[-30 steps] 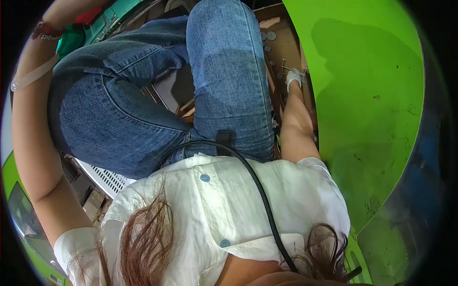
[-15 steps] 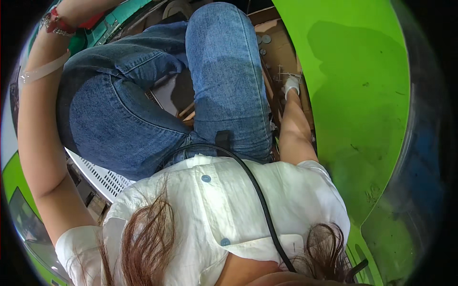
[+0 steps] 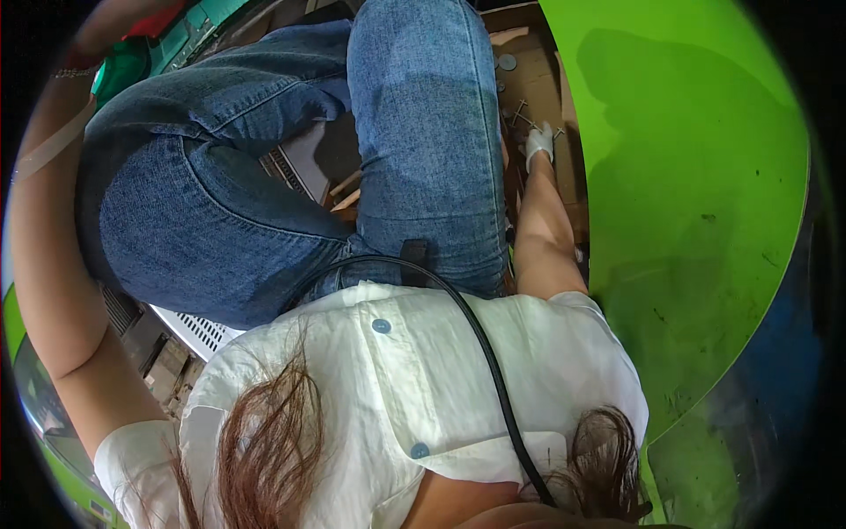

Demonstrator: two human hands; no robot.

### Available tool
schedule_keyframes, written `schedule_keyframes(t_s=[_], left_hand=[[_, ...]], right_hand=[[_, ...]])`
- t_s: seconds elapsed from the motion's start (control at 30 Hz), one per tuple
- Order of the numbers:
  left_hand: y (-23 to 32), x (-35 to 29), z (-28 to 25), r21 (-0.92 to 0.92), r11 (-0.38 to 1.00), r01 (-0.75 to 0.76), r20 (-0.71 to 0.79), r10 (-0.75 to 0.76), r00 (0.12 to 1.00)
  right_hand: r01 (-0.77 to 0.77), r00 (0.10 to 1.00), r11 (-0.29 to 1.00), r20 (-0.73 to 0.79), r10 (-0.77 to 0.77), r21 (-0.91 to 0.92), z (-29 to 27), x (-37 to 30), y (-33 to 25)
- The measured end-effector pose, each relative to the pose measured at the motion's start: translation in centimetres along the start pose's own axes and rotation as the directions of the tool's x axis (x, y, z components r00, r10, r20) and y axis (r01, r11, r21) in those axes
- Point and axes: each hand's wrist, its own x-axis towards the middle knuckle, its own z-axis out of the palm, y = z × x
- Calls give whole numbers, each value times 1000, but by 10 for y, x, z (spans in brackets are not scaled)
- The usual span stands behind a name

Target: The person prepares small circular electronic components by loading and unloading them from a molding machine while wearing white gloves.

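Note:
At the right, beside my knee, my right hand (image 3: 539,144) wears a white glove. Its fingers are closed on a thin, pale branched plastic sprue (image 3: 522,115) whose arms stick out to both sides. The hand is over a brown cardboard surface (image 3: 530,69), where small grey round discs (image 3: 507,62) lie. My left arm reaches up at the far left, with a red bracelet and a clear band on it. My left hand (image 3: 119,25) is in shadow at the top edge, next to green and red machine parts; its fingers are cut off by the frame.
A large bright green panel (image 3: 679,203) stands close along my right side. My bent legs in jeans (image 3: 423,159) fill the middle. A black cable (image 3: 480,339) crosses my shirt. Beside my left hip is a white perforated panel (image 3: 198,331); wooden pieces (image 3: 346,189) show between my legs.
My right hand has shifted slightly, and the sprue in it has turned to a slant. My left hand has gone farther toward the top left edge. The whole view has shifted a little.

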Motion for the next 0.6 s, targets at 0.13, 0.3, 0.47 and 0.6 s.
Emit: schedule_keyframes(t_s=[0.13,0.3,0.47,0.6], left_hand=[[0,11,-2,-21,995,-101,-14,101,995],[4,14,-10,-71,987,-147,-14,147,989],[3,18,12,-44,995,-90,-3,90,996],[-6,-6,-4,-89,993,-84,-22,82,996]], right_hand=[[863,467,467,-47,-883,-192,-50,75,42],[917,330,288,117,-937,-277,-98,164,-13],[964,154,153,-15,-988,-216,-97,128,16],[992,110,86,-289,-951,93,-82,-35,133]])
